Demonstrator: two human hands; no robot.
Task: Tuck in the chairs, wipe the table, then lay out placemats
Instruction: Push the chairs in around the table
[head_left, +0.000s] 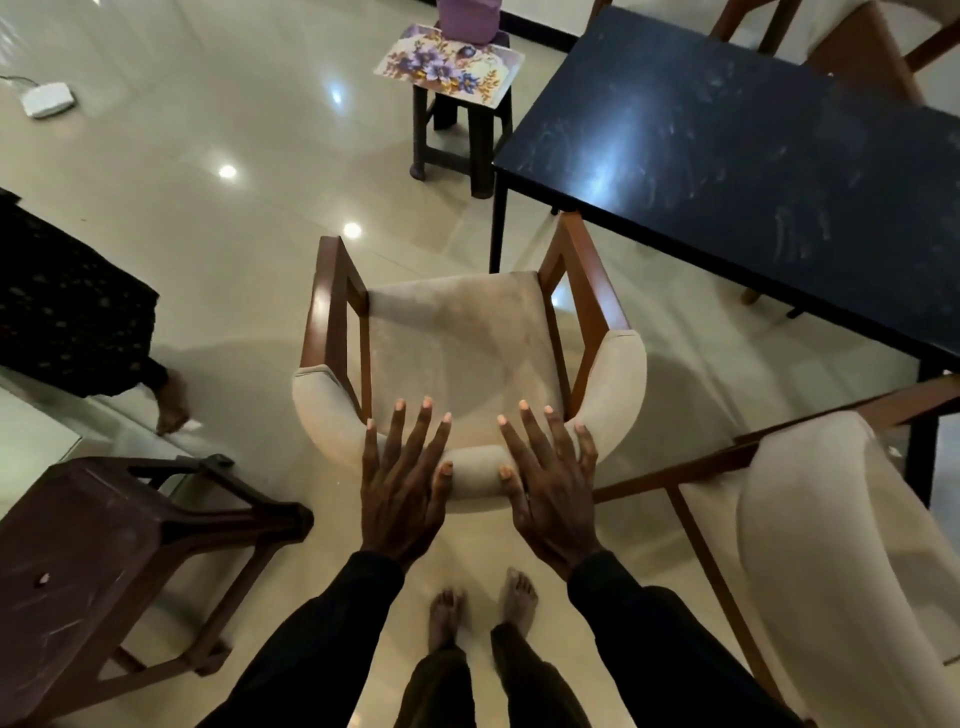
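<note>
We rest our left hand (402, 486) and right hand (550, 486) on the chair (457, 332) back, fingers straight and spread wide, thumbs against its padding. The seat lies beyond our fingertips. The dark table (727, 171) stands near, past our right fingers.

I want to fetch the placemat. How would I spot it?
Start at the dark table. Beside its left edge stands a small dark stool. The placemat lies on it, the only flowered thing, purple blooms on white.
</note>
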